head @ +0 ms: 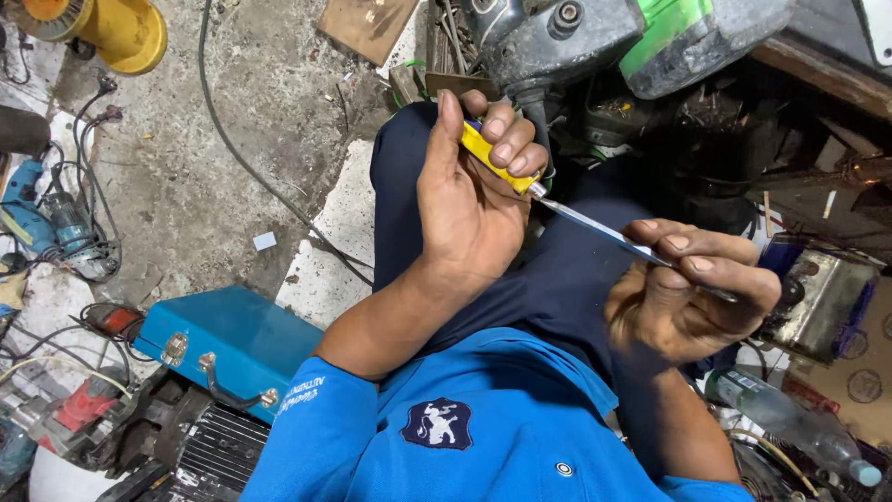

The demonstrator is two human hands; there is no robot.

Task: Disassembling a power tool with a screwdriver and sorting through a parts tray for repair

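My left hand [469, 209] is palm up and closed around the yellow handle of a screwdriver [494, 156]. The thin metal shaft [595, 226] runs down to the right across my dark blue trousers [557, 279]. My right hand [688, 297] pinches the far end of the shaft between thumb and fingers, so the tip is hidden. Both hands are over my lap, and my blue shirt fills the bottom of the view.
A grey and green power tool [613, 37] lies just above my hands. On the concrete floor to the left are a blue metal toolbox [232, 335], a blue drill [42, 218], a black cable [251, 167] and a yellow part [116, 33]. A plastic bottle [790, 428] lies lower right.
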